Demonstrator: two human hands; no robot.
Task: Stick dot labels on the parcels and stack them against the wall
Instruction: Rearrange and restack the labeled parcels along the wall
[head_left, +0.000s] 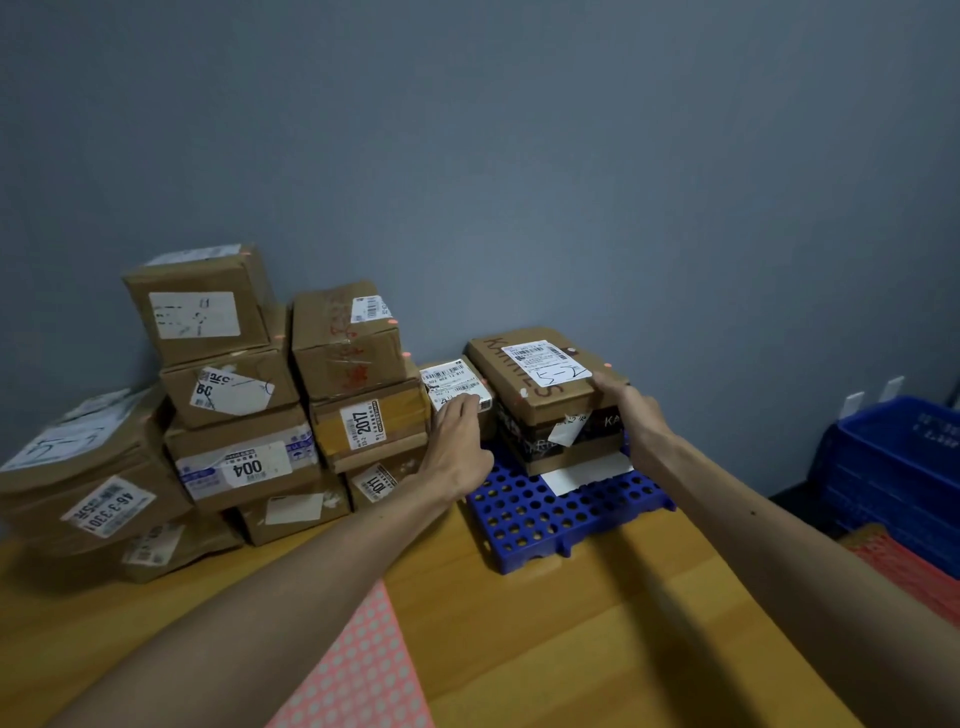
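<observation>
The grey wall stands behind both hands, and the wooden table runs under the forearms. Left of the left hand, a stack of brown parcels is piled against the wall, several with an orange dot at a corner. Well to the right of the right hand is a blue crate. Below and between the two hands lies a blue perforated pallet. A pink dot sheet lies on the table between the forearms, nearer the camera.

The right hand grips the near right corner of a flat box, thumb on top and fingers down the side. This box sits on top of a short pile on the pallet, close to the wall. An orange dot sits on the box just beside the thumb.

The left hand reaches to a small box just left of the flat box, its fingers stretched out on the white label without clasping it.
</observation>
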